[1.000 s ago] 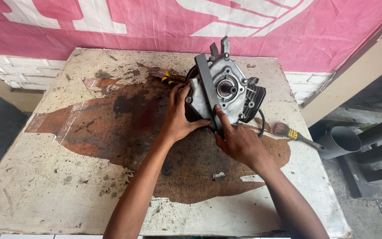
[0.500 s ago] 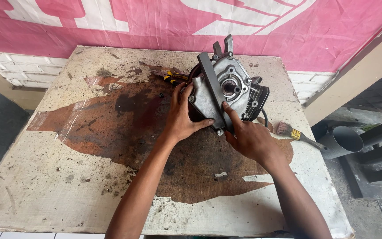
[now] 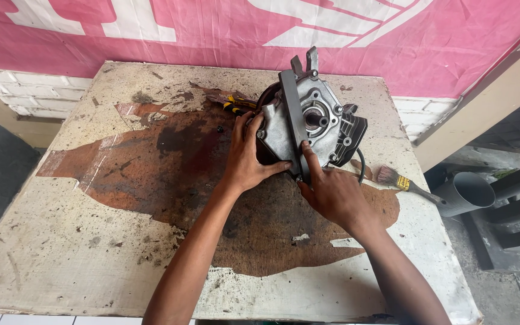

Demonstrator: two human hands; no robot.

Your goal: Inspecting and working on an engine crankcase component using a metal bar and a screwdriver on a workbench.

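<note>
— Head view: both hands on the engine casing?
— Left hand and right hand grip its near edge; brush right of it. Best keep it steady

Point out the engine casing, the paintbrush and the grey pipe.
engine casing (image 3: pixel 314 117): head view, on its grey metal cover face.
paintbrush (image 3: pixel 392 178): head view, on the bristles beside the ferrule.
grey pipe (image 3: pixel 467 192): head view, on its open end.

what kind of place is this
Probably a small outdoor repair workshop: a grey engine casing held by both hands on an oil-stained worktable, with a paintbrush and a pink banner behind.
</note>
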